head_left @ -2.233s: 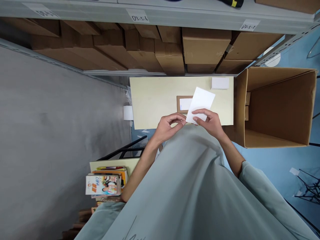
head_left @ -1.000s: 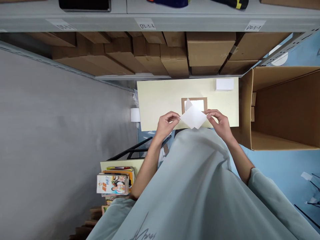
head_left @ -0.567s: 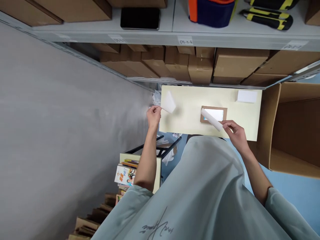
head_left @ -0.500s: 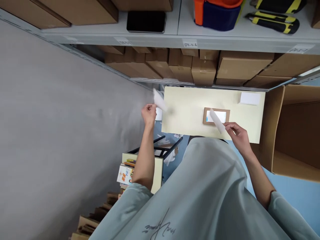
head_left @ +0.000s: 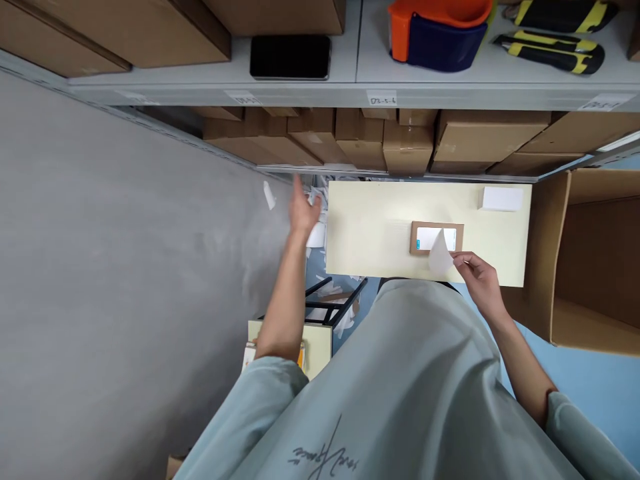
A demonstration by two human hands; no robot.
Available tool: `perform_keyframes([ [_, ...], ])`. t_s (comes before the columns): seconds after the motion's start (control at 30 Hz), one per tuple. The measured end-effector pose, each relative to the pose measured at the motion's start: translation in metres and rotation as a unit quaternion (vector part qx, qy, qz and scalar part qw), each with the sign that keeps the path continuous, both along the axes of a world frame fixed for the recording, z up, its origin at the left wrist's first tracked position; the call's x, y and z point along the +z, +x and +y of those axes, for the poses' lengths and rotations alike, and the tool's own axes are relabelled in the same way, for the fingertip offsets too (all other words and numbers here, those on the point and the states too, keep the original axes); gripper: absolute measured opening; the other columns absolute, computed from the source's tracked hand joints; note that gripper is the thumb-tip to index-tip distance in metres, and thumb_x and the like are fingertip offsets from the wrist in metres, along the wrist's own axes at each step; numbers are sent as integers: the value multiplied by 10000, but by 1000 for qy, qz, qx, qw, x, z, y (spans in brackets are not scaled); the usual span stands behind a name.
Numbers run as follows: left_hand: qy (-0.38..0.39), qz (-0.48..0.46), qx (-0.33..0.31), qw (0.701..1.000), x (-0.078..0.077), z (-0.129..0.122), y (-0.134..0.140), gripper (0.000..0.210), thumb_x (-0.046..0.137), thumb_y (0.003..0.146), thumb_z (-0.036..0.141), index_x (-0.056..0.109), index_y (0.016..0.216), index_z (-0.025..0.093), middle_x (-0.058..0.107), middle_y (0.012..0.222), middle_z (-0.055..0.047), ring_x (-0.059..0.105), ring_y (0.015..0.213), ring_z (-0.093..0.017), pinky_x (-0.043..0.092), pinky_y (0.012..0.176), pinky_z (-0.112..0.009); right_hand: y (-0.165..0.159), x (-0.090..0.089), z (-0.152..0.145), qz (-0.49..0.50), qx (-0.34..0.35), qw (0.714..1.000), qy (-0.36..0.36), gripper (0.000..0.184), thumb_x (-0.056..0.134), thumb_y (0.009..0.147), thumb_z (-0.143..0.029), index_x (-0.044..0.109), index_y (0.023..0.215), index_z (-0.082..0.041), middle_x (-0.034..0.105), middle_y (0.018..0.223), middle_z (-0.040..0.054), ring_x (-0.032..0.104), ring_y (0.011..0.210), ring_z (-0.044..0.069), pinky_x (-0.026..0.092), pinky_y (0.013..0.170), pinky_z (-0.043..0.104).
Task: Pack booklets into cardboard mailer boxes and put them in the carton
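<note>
My left hand [head_left: 304,210] is open beyond the left edge of the cream table [head_left: 370,230], its fingers stretched out and partly blurred. A small white paper piece [head_left: 269,195] hangs in the air to its left, apart from the fingers. Over the table's front right part, my right hand [head_left: 477,277] pinches a white slip of paper [head_left: 440,255] between thumb and fingers. Behind that slip lies a small brown cardboard box [head_left: 414,239] with a white label [head_left: 430,237] on top; the slip covers part of both.
A white block or paper stack [head_left: 501,199] sits at the table's back right. Right of the table stands a large open carton [head_left: 560,267]. Shelves above hold boxes [head_left: 407,150], a black phone [head_left: 290,57] and a yellow-black utility knife [head_left: 555,52]. Paper scraps [head_left: 345,320] litter the floor.
My left hand has let go of its white paper, which now floats to the left, and the fingers have spread. In my right hand the slip has turned slightly.
</note>
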State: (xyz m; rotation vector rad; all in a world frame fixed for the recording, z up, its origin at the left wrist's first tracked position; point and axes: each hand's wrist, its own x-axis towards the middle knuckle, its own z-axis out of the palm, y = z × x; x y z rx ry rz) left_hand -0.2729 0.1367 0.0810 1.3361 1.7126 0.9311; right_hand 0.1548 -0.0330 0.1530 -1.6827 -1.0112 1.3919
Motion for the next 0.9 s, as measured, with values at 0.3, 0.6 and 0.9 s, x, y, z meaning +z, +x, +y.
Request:
perform_keyframes([
  [0.3,88,8,-229,969,7,-142,205,339,764,964,269,674,1291,252,725,1484,-145,592,1514,-316,464,1275,-578,-10,-3,17,149,-66,986,-47,371,787,886,-619,665,868,-269,732,948,33,731,993,242,634,1061,463],
  [0.6,90,-26,-166,982,27,-165,243,34,693,1009,302,694,1010,268,809,1237,-102,731,1276,-285,558,1151,-537,2,-2,4,242,-79,966,-49,449,817,866,-667,590,897,-281,770,976,43,778,1052,273,646,1058,484],
  [0.9,-170,-236,-110,951,30,-164,241,552,858,808,741,724,878,210,761,872,-37,714,832,-200,606,811,-351,29,-5,-5,126,-93,987,-22,574,720,878,-840,662,904,-270,781,974,53,772,952,247,623,832,373],
])
